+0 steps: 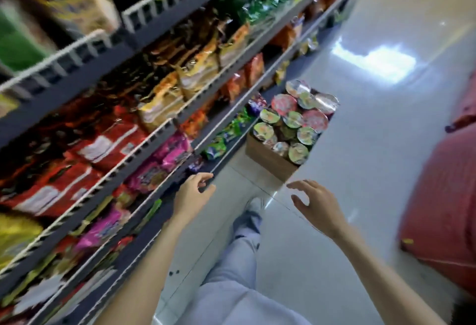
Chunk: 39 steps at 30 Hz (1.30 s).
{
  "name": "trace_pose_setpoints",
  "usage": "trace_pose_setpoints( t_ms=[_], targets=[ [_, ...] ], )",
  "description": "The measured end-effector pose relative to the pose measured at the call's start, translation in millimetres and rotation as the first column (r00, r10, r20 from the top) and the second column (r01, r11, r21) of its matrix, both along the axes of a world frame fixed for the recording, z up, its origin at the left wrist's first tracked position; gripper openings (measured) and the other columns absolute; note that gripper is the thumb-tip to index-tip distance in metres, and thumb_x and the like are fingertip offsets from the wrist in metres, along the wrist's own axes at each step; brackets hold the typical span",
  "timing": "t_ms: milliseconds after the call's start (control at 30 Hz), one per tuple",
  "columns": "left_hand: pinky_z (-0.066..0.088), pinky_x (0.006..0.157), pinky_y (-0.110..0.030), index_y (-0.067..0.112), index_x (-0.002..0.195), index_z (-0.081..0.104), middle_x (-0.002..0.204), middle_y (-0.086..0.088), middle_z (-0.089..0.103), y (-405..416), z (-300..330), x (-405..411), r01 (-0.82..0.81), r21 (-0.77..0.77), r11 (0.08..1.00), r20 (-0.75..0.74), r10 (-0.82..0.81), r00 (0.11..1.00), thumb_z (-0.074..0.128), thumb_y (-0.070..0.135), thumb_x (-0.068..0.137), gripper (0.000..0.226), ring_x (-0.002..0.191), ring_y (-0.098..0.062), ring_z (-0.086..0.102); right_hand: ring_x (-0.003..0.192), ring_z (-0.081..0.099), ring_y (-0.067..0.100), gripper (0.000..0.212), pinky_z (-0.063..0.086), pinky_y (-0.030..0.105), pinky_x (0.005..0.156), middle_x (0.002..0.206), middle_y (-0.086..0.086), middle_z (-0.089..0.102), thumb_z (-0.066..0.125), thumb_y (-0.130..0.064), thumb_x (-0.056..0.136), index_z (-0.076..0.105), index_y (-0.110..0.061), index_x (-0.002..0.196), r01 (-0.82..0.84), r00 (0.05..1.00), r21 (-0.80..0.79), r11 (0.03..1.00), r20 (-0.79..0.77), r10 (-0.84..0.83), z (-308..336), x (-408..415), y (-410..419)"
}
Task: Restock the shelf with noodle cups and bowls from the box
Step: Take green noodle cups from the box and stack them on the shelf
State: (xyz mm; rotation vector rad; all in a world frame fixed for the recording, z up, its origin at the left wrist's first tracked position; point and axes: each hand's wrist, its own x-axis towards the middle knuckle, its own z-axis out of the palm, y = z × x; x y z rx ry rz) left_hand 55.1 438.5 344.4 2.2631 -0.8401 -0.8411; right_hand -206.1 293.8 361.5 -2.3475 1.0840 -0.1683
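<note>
Both your hands are free right now. Your left hand [192, 193] is out in front of the lower shelf edge with the fingers loosely spread and a bit curled, holding nothing. Your right hand [315, 205] is the same deal, fingers relaxed and fanned out over the floor [360, 170], nothing in it.

The cardboard box [270, 161] sits on the floor ahead of you, just beside the bottom of the shelf [164, 129]. It's packed with noodle cups [293, 118], foil lids facing up, mostly green and pink tops, crammed in touching each other and standing higher than the box wall. Both hands are short of the box and not touching it, your right one a bit nearer its front corner.

The shelf runs along your left, several tiers with white wire rails, stuffed with packets [108, 144]: red ones, yellow ones higher up, pink ones lower down. It's all pretty motion-blurred, so the labels are unreadable.

Your leg in light trousers [231, 273] and a pale shoe [253, 205] show between your arms. Something red and bulky [443, 209] sits at the right edge, can't tell what it is.
</note>
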Motion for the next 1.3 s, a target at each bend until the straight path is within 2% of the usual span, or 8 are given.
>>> trace_pose_setpoints(
  t_ms=[167,300,433,567,733,933,1100,1300],
  targets=[
    [0.045,0.088,-0.029,0.015,0.112,0.064,0.112,-0.002,0.063,-139.3,-54.4,15.2,0.065,0.027,0.998,-0.097,-0.062,0.993,0.064,0.015,0.086,0.026,0.101,-0.018,0.059,0.099,0.062,0.022,0.026,0.051,0.038,0.08,0.11,-0.003,0.066,0.063,-0.017,0.087,0.065,-0.026,0.112,0.247,0.965,0.17,0.954,-0.134,-0.225,-50.0,-7.1,-99.2],
    [0.046,0.089,-0.031,0.012,0.1,0.064,0.097,-0.006,0.066,-247.3,-91.2,28.0,0.038,0.033,0.999,-0.265,-0.028,0.964,0.063,0.006,0.086,0.015,0.095,-0.022,0.062,0.099,0.062,0.024,0.028,0.047,0.034,0.078,0.111,0.001,0.066,0.063,-0.015,0.087,0.065,-0.018,0.114,0.389,0.915,0.222,0.894,-0.201,-0.349,-86.5,19.0,-178.8],
    [0.048,0.084,-0.031,0.02,0.093,0.062,0.09,-0.002,0.067,-338.1,-148.4,43.8,0.09,0.09,0.992,-0.253,-0.065,0.965,0.065,0.011,0.084,0.013,0.088,-0.02,0.063,0.116,0.051,0.027,0.032,0.041,0.035,0.088,0.121,0.008,0.059,0.061,-0.015,0.087,0.06,-0.015,0.119,0.486,0.869,0.292,0.824,-0.262,-0.42,-149.2,48.3,-247.3],
    [0.049,0.082,-0.03,0.023,0.104,0.062,0.096,0.007,0.066,-399.8,-227.6,60.8,0.194,0.24,0.951,-0.164,-0.157,0.974,0.066,0.024,0.082,0.022,0.094,-0.017,0.063,0.121,0.042,0.026,0.041,0.038,0.031,0.088,0.125,0.01,0.051,0.064,-0.015,0.084,0.054,-0.009,0.123,0.547,0.833,0.342,0.764,-0.308,-0.459,-229.1,73.2,-292.0],
    [0.044,0.094,-0.04,0.019,0.132,0.045,0.131,-0.007,0.049,-442.7,-326.1,71.1,0.233,0.428,0.873,-0.055,-0.232,0.971,0.069,0.039,0.079,0.062,0.119,-0.028,0.046,0.132,0.03,0.03,0.071,0.03,0.037,0.106,0.143,0.014,0.036,0.074,-0.029,0.077,0.04,-0.007,0.135,0.587,0.789,0.281,0.759,-0.409,-0.459,-331.6,85.7,-324.5],
    [0.019,0.113,-0.043,0.011,0.15,0.008,0.155,-0.01,0.012,-454.2,-405.5,65.5,0.275,0.532,0.801,0.012,-0.332,0.943,0.074,0.053,0.07,0.111,0.141,-0.03,0.012,0.145,0.002,0.032,0.13,0.011,0.046,0.116,0.157,0.017,0.005,0.08,-0.059,0.059,0.001,-0.008,0.15,0.741,0.619,0.228,0.632,-0.597,-0.51,-413.6,90.3,-322.6],
    [0.02,0.112,-0.046,0.01,0.149,-0.008,0.157,-0.011,-0.002,-466.6,-428.5,44.8,0.244,0.573,0.782,0.08,-0.349,0.934,0.078,0.057,0.062,0.131,0.143,-0.03,0.005,0.14,0.017,0.035,0.131,0.02,0.046,0.113,0.154,0.017,0.017,0.081,-0.058,0.058,0.004,-0.004,0.149,0.795,0.566,0.201,0.572,-0.584,-0.582,-442.2,93.8,-315.4],
    [0.037,0.105,-0.046,0.009,0.149,-0.006,0.155,-0.013,0.01,-476.9,-433.8,39.0,0.151,0.616,0.773,0.163,-0.313,0.936,0.082,0.049,0.062,0.13,0.139,-0.031,0.021,0.132,0.028,0.039,0.12,0.03,0.052,0.105,0.152,0.012,0.02,0.083,-0.04,0.06,0.01,-0.01,0.15,0.848,0.52,0.207,0.487,-0.494,-0.696,-435.1,96.7,-307.8]
  ],
)
